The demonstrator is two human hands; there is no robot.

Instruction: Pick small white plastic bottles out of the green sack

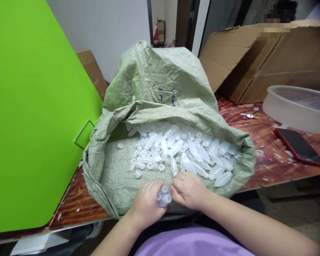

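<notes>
A green woven sack (154, 85) lies open on the wooden table (269, 163), its mouth facing me. Inside it is a heap of small translucent white plastic bottles (186, 149). My left hand (146, 204) is closed around a few of these small bottles (164, 196), their open necks pointing toward me. My right hand (189, 190) is curled next to them at the sack's front rim, fingertips touching the held bottles. Whether the right hand holds anything itself is hidden.
A bright green board (29, 113) stands at the left with a metal clip on its edge. Cardboard boxes (269, 60) lie at the back right. A translucent round basin (298, 106) and a red-cased phone (298, 145) sit on the right of the table.
</notes>
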